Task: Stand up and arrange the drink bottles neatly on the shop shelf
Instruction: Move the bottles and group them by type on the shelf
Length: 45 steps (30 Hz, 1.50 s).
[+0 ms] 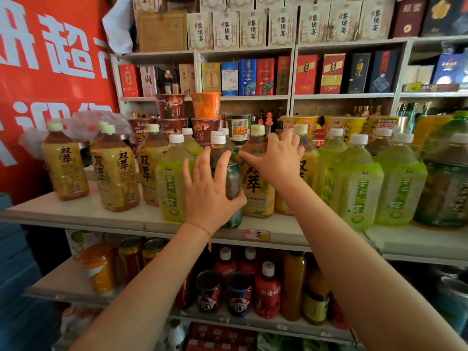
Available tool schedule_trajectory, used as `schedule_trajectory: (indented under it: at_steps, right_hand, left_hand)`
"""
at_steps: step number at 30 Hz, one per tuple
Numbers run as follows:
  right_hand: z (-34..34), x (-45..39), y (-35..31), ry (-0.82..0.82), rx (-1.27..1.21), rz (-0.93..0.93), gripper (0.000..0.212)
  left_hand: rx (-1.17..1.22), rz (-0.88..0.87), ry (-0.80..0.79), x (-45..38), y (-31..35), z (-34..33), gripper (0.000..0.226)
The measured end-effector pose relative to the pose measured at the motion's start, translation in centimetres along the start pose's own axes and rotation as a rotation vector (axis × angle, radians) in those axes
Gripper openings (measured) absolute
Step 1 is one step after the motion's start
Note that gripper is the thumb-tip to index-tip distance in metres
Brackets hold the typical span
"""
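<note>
Dark green bottle point(231, 178): stood upright at the front edge of the shop shelf point(83, 211), between a pale green bottle point(172, 183) on its left and a yellow tea bottle point(255, 183) on its right.
Left hand point(209, 196): laid against the front of the dark green bottle, thumb curled round its right side, fingers spread upward over the body; a loose hold is judged, not a tight clamp.
Right hand point(277, 158): spread wide with straight fingers over the shoulder of the yellow tea bottle and its neighbour behind; nothing is gripped.
Step in hand: the dark bottle is probably being seated into the front row while the yellow one is steadied.
How it is best done: the bottle should be kept vertical and slid, not lifted, until its label faces forward and its base is level with the row; the neighbour should be braced near the shoulder so that it is not toppled.
Risk: the base sits close to the shelf lip, so a forward slip is possible.
Surroundings: noodle cups point(205, 105) are stacked behind; cans and red bottles are held on the lower shelf point(63, 282).
</note>
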State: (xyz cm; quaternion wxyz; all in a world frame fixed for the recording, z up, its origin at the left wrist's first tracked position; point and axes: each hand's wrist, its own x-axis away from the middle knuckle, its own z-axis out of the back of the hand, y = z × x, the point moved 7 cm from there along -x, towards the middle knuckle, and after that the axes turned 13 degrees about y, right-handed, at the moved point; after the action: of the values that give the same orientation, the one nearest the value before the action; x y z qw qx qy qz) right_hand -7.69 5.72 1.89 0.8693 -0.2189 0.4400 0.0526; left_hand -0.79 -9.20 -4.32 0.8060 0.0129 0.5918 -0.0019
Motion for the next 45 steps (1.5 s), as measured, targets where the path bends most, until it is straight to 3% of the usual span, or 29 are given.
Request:
schedule_trajectory:
  at_steps: [4,12,21,25,27,30,32,40,45]
  right_hand:
    - [0.5,1.6,0.4,0.095,-0.114,0.008,0.086]
    - [0.0,3.6,2.1,0.069,-0.385,-0.014,0.091]
    - [2.1,3.6,3.1,0.109,-0.695,-0.186,0.072]
    - [5.0,2.7,3.9,0.097,-0.945,-0.315,0.063]
    - [6.4,2.5,3.5,0.037,-1.098,-0.369,0.052]
    - [7.7,2.9,0.8,-0.065,-1.204,-0.320,0.045]
    - [7.8,3.5,-1.7,-0.092,-1.223,-0.275,0.045]
    - [3.7,6.6,-13.1,-0.146,-1.294,-0.181,0.048]
    - [-0.6,8.3,-21.6,-0.097,-1.289,-0.097,0.061]
  left_hand:
    - [0.026,-0.001,0.039,0.3,-0.5,0.2,0.090]
    - [0.062,0.009,0.035,0.4,-0.3,0.3,0.088]
    - [0.062,0.010,-0.039,0.3,-0.3,0.3,0.076]
    - [0.223,0.106,0.000,-0.6,0.4,2.4,0.067]
    - [0.458,0.198,0.043,-1.6,1.4,4.4,0.064]
    - [1.036,0.454,-0.230,-2.6,3.2,4.8,0.063]
    - [1.211,0.577,-0.343,-2.7,2.8,4.8,0.065]
    - [1.089,0.649,-0.177,-1.5,-8.6,8.1,0.035]
    - [0.883,0.643,0.066,-0.1,-18.3,10.4,0.038]
